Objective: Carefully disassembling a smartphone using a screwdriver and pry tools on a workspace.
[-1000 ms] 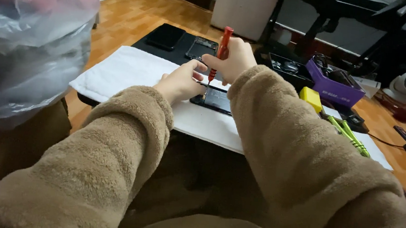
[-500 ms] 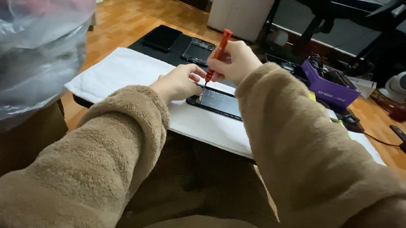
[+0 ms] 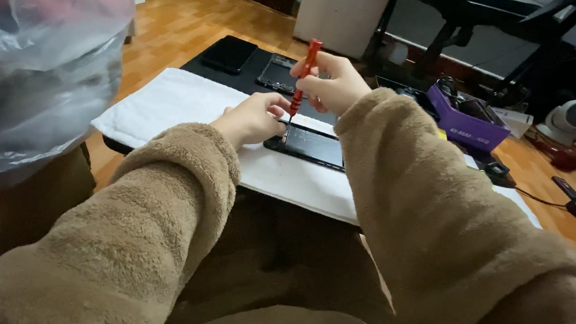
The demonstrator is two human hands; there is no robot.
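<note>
**Screwdriver upright on a phone, both hands at its near-left end**

Both arms, in brown fleece sleeves, reach forward over a low table. The right hand (image 3: 333,82) is raised above the work, fingers curled round the red handle of a screwdriver (image 3: 302,80); the grip is closed on it, thumb and forefinger pinching near the top. The tool stands almost upright, its tip down at the left end of the phone (image 3: 310,145). The left hand (image 3: 254,117) lies low, palm down, fingers bent and resting at that same left end, beside the tip; whether it grips anything cannot be told.

The phone lies flat, a dark slab, on a white cloth (image 3: 168,99) spread across the table. Behind it on a black mat (image 3: 250,82) lie two more dark devices (image 3: 228,54), well apart from the hands. A purple tray (image 3: 468,126) of small parts sits to the right, beyond the right sleeve, which hides part of the cloth. A clear plastic bag (image 3: 30,56) fills the upper left of the view, close to the camera. A wooden floor (image 3: 182,21) shows beyond.

The phone sits directly under the right hand's grip, touched by the tool's tip.
</note>
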